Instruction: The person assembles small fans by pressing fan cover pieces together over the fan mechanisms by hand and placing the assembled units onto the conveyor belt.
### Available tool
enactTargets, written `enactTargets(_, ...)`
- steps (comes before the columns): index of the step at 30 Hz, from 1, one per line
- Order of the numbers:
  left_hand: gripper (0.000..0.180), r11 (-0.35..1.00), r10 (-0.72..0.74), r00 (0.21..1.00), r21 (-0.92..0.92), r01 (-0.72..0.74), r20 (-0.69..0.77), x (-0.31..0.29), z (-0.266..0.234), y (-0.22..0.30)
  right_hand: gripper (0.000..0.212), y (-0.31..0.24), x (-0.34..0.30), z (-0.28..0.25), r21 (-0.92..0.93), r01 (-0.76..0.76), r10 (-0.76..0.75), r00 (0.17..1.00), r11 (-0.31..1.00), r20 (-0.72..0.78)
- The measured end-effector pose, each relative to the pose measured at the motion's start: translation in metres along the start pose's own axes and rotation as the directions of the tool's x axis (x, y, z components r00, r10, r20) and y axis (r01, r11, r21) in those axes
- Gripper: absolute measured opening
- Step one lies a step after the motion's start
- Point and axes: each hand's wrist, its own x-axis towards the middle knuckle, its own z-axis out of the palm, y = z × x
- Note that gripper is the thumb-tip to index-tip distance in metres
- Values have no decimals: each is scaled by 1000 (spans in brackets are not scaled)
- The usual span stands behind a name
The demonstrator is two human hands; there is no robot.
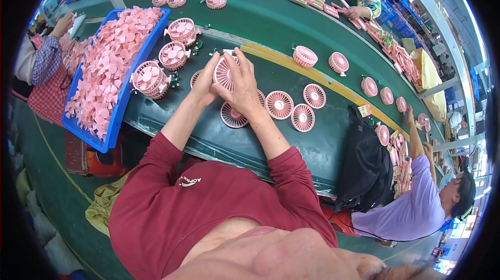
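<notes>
Above the dark green worktable (208,137), both my hands are closed around a round pink fan housing with a slatted grille (223,76). My left hand (204,87) grips its left side, while my right hand (242,86) wraps over its right side, fingers pointing up. Part of the housing is hidden by the fingers. Several loose pink grille covers (279,104) lie flat beside and under my right hand. To the left stand stacked fan housings (151,79) with blades inside and small green parts at their sides. Pink fan blades (114,51) heap up in a blue tray (119,116).
Beyond a yellow strip (333,90), a green belt (255,17) carries more fan housings (305,56). A black bag (364,160) sits at the table's right. Co-workers are at the left, far side and right, one in a purple top (401,207) reaching toward the belt.
</notes>
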Motion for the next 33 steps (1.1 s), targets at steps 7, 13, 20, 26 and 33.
enactTargets(7, 35, 875, 456, 882, 243, -419, -122, -7, 24, -35, 75, 9, -5, 13, 271, -105, 129, 989, 957, -69)
enactTargets(13, 36, 94, 768, 540, 772, -629, 346, 0, 26, -42, 48, 16, -12, 24, 727, -467, 496, 845, 504, 199)
enactTargets(20, 29, 481, 696, 693, 594, -645, 188, 12, 25, -46, 73, 30, -7, 8, 719, -401, 363, 906, 568, 219)
enactTargets(26, 33, 594, 664, 743, 545, -592, 83, 6, 50, -37, 76, 26, -8, 5, 536, -284, 299, 952, 795, 61)
enactTargets(33, 30, 431, 709, 664, 601, -673, 236, 34, 51, -52, 59, 47, -5, 3, 691, -295, 394, 919, 660, 16)
